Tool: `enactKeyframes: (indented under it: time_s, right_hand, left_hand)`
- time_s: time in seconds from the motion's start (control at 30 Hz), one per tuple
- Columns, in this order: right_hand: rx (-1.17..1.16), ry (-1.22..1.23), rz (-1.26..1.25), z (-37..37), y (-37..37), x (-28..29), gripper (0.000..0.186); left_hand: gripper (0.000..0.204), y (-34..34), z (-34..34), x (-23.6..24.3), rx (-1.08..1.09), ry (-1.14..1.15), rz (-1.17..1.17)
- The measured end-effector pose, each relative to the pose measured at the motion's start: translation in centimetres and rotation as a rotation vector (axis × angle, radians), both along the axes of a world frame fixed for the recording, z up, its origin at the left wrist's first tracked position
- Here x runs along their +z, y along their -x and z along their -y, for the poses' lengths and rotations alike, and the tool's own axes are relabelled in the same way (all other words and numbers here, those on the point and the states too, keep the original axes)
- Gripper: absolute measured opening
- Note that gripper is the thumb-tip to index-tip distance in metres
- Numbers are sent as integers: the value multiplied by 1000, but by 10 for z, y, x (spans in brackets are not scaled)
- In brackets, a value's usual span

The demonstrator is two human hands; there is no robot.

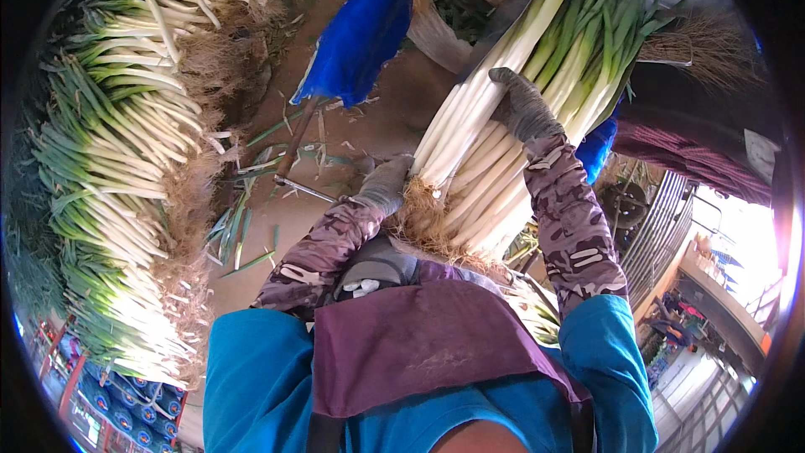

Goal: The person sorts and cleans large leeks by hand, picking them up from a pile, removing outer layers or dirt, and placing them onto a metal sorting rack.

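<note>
A thick bunch of long green onions point(478, 147) lies slanted in front of me. Its white stalks and brown roots point toward my body, and the green leaves spread to the upper right. My right hand point(527, 107), in a grey glove, is closed round some stalks about midway along, its fingers partly sunk between them. At the root end my left hand point(387, 183), also gloved, holds the left side of the bunch from beside it. Its fingertips are hidden behind the stalks.
A long heap of green onions point(126, 143) runs down the left side, roots inward. A blue cloth or plastic sheet point(360, 29) hangs near the top, above a thin metal bar point(303, 189). Leaf scraps point(239, 231) litter the floor. Metal slats point(658, 239) stand at right.
</note>
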State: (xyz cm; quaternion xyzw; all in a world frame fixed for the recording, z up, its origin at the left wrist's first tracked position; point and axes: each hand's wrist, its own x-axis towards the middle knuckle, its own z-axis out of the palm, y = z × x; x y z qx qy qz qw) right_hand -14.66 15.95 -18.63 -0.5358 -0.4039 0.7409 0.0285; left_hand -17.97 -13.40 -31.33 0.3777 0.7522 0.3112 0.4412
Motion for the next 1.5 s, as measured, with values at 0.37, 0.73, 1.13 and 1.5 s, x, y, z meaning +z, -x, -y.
enactKeyframes:
  time_s: [0.37, 0.73, 1.13, 1.5]
  right_hand:
    - [27, 0, -49, -8, -5, 7, 40]
    - [-23, -49, -36, -11, -27, 3, 20]
    - [-3, -118, -45, 5, -10, 4, 42]
    - [257, -559, 512, 44, 11, 15, 74]
  left_hand:
    - [32, -9, 16, 44, -163, 56, -189]
    - [38, -16, 0, 28, -256, 80, 211]
    - [39, 50, 6, 30, -194, -196, 233]
    - [41, 47, -73, 48, -269, 71, 165]
